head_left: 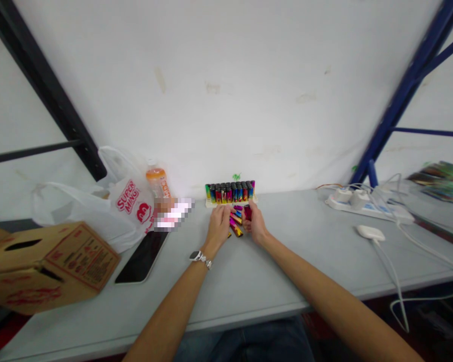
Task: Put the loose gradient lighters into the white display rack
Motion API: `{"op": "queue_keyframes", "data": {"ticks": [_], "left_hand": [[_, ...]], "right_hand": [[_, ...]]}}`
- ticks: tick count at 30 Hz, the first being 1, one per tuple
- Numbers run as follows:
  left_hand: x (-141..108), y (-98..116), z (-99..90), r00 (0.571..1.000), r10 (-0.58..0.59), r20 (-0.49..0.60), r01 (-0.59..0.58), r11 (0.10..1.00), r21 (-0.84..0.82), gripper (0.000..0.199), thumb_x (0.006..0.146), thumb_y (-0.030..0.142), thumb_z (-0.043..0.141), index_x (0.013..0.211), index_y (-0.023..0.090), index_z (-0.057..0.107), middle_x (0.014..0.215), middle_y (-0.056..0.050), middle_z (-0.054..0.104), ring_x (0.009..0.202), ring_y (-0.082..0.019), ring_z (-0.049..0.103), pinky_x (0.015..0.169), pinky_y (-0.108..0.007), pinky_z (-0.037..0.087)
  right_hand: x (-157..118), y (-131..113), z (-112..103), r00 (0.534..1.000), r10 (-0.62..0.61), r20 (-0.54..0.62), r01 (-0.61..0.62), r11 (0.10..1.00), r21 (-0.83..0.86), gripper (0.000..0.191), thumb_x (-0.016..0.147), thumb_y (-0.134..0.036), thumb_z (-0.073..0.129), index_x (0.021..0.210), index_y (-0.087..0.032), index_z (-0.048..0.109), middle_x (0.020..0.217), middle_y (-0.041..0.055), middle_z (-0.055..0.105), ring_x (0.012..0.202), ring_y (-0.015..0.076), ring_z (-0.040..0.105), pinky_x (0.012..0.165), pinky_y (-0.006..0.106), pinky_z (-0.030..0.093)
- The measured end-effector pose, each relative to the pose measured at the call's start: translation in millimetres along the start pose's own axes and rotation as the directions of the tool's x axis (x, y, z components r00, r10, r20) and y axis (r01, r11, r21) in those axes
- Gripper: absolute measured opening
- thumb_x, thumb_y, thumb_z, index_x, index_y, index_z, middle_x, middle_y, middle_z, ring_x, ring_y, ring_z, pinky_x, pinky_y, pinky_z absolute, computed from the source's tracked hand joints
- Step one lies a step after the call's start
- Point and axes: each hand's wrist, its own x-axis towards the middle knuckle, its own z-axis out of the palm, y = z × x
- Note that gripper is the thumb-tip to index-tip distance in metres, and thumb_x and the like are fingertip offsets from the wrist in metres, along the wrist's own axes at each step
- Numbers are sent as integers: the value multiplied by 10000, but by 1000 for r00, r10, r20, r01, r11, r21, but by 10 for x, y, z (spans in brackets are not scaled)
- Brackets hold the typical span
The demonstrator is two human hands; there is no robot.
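Several colourful lighters [232, 193] with black tops stand in rows in a pale tray [211, 204] against the wall. In front of it, several loose lighters [235, 228] lie on the grey table between my hands. My right hand [253, 222] is closed on a dark red lighter [247, 211], held upright at the right of the loose ones. My left hand [219, 222] is at their left side, its fingers bent together near the tray's front edge; what they hold, if anything, is hidden.
On the left are a cardboard box [53, 266], a white plastic bag [117, 206], an orange-labelled bottle [157, 182] and a black phone [142, 257]. A power strip [373, 208] and a white charger [370, 233] with cables lie on the right.
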Motion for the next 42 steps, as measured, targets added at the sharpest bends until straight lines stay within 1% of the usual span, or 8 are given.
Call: {"op": "queue_keyframes", "data": {"ticks": [5, 9, 13, 20, 24, 29, 36, 42], "left_hand": [[-9, -13, 21, 1000, 2, 9, -2, 1000, -7, 444, 1008, 396, 341, 814, 198, 688, 903, -64, 670, 944, -214, 604, 936, -368, 439], [-8, -24, 38, 1000, 11, 19, -11, 1000, -11, 437, 1005, 396, 353, 809, 196, 688, 886, -70, 672, 925, -213, 610, 922, -369, 447], [7, -63, 45, 999, 24, 32, -24, 1000, 15, 385, 993, 383, 391, 839, 196, 690, 907, -72, 680, 931, -216, 612, 911, -373, 454], [11, -67, 15, 998, -60, -25, 56, 990, -133, 171, 871, 315, 608, 946, 174, 669, 825, -41, 669, 763, -161, 626, 717, -285, 510], [49, -78, -61, 991, -118, -56, 93, 938, -335, 290, 839, 356, 654, 1064, 174, 675, 860, -43, 681, 772, -149, 645, 670, -252, 528], [129, -246, -266, 984, -169, -55, 131, 899, -418, 324, 766, 411, 734, 969, 162, 691, 919, -65, 720, 846, -166, 675, 769, -293, 562], [434, -546, -679, 984, -125, -123, 87, 957, -278, 314, 765, 401, 732, 958, 158, 678, 945, -84, 736, 879, -192, 694, 815, -339, 575], [751, -697, -677, 999, -42, 1, 42, 992, -117, 171, 776, 241, 691, 929, 171, 718, 919, -67, 755, 848, -197, 705, 893, -377, 561]], "right_hand": [[22, -6, 3, 991, -40, -128, 44, 999, 32, 455, 906, -501, 369, 544, -227, 387, 385, -59, 292, 346, 87, 195, 369, 239, 134], [48, 20, -17, 999, -27, -24, 29, 995, 91, 533, 891, -643, 362, 582, -219, 460, 386, -76, 260, 350, 88, 186, 376, 241, 133], [71, 47, -24, 994, -111, 17, 110, 991, 76, 596, 805, -759, 471, 718, -184, 603, 464, -54, 414, 408, 102, 334, 412, 249, 260], [103, 104, 1, 938, -335, 92, 339, 940, -35, 405, 752, -576, 712, 828, -191, 610, 636, -37, 557, 562, 115, 486, 547, 246, 398], [151, 161, 75, 883, -439, 165, 463, 874, -150, 372, 837, -495, 633, 1045, -188, 659, 959, 57, 708, 858, 192, 639, 801, 324, 506], [156, 233, 219, 824, -494, 276, 564, 758, -326, 382, 913, -330, 525, 1262, -210, 627, 1289, 88, 651, 1195, 220, 575, 1079, 409, 396], [221, 142, 120, 842, -509, 180, 518, 665, -538, 331, 868, -284, 547, 1172, -201, 647, 1111, 87, 682, 979, 198, 619, 943, 391, 473], [238, 80, -110, 845, -513, 149, 493, 641, -588, 258, 893, -350, 522, 1037, -183, 656, 1022, 77, 705, 893, 197, 624, 842, 352, 480]]}}
